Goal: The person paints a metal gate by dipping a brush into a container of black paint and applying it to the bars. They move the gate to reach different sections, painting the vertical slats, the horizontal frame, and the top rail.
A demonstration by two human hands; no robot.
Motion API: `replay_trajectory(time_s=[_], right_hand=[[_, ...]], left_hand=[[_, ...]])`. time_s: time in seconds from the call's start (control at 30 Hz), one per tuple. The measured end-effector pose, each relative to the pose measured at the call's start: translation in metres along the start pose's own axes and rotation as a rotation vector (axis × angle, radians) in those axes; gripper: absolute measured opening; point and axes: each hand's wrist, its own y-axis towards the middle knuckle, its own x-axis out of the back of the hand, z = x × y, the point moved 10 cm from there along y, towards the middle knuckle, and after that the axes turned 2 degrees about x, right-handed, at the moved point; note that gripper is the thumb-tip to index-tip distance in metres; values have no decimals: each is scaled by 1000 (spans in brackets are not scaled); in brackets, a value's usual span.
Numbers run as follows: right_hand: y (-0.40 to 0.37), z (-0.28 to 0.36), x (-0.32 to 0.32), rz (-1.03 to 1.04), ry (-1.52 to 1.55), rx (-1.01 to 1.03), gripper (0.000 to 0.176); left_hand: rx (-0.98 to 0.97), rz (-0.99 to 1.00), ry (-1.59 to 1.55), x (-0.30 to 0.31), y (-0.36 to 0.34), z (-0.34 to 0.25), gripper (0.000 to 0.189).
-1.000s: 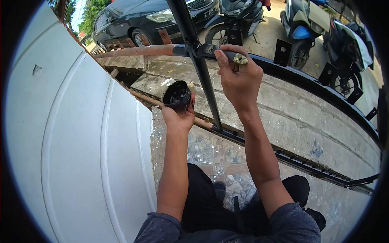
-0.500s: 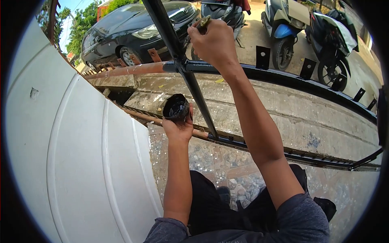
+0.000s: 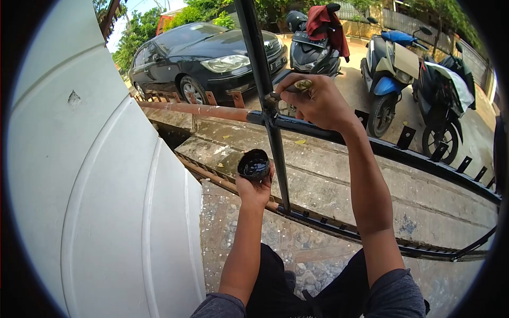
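My left hand (image 3: pixel 255 191) holds up a small round cup (image 3: pixel 254 165) of glossy black paint, its opening facing me. A paintbrush (image 3: pixel 303 85) is gripped in my right hand (image 3: pixel 324 102), its handle end pointing toward me. The brush's dark tip lies at the joint where the black upright post (image 3: pixel 259 58) meets the horizontal rail. Right of the joint the upper rail (image 3: pixel 339 136) is shiny black; left of it the rail (image 3: pixel 196 109) is reddish brown. The cup is below and left of the joint, beside the post.
A white ridged wall (image 3: pixel 116 201) fills the left side. Beyond the railing are a dark car (image 3: pixel 212 53) and several parked scooters, one with a blue front fender (image 3: pixel 386 86). Metal tabs (image 3: pixel 406 138) stand along the upper rail. A lower rail (image 3: pixel 339 231) crosses near my knees.
The view has shifted, so the railing and vehicles appear lower and farther right. My right hand has come down, bringing the brush tip from above the rail to the post joint.
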Motion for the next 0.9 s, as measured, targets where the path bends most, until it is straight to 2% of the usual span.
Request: replay_trajectory(time_s=[0.03, 0.1, 0.2, 0.23, 0.3, 0.4, 0.47, 0.5, 0.57, 0.6, 0.63, 0.7, 0.77, 0.83, 0.87, 0.9], right_hand=[[6, 5, -9, 69, -136, 92, 11], [20, 12, -11, 111, -249, 131, 13], [29, 57, 30, -217, -240, 378, 14], [21, 84, 36, -337, -326, 643, 18], [9, 101, 18, -395, -647, 789, 22], [-8, 61, -34, -205, -981, 685, 25], [-35, 25, -70, 21, -1021, 612, 27], [-51, 8, -86, 138, -1035, 573, 29], [-76, -24, -110, 353, -985, 415, 35], [-86, -12, -111, 354, -870, 439, 30], [-84, -17, -110, 355, -800, 353, 27], [-65, -19, -99, 232, -607, 337, 22], [-41, -7, -75, 57, -617, 345, 18], [-38, 25, -57, -138, -630, 581, 18], [-40, 31, -54, -200, -682, 672, 25], [-43, 28, -65, -156, -780, 694, 29]], left_hand=[[1, 15, 6, -1, 0, 0, 48], [5, 38, 23, -6, -2, 1, 49], [12, 10, 32, -10, -4, 2, 49], [18, 4, 20, -7, -5, 4, 49], [13, 12, 20, -7, -4, 4, 46], [-6, -39, 10, -3, -5, 0, 47], [-29, -78, 1, -4, -10, -5, 47], [-37, -30, -10, -4, -7, -8, 47], [-61, -43, -38, 0, -5, -12, 50], [-74, -50, -52, -1, -7, -14, 48], [-88, -55, -64, -6, -11, -16, 47], [-110, -66, -72, -12, -18, -18, 48], [-97, -86, -66, -5, -15, -17, 42], [-67, -99, -64, -2, -12, -15, 44], [-74, -98, -67, -1, -13, -17, 45], [-81, -95, -68, -1, -13, -18, 46]])
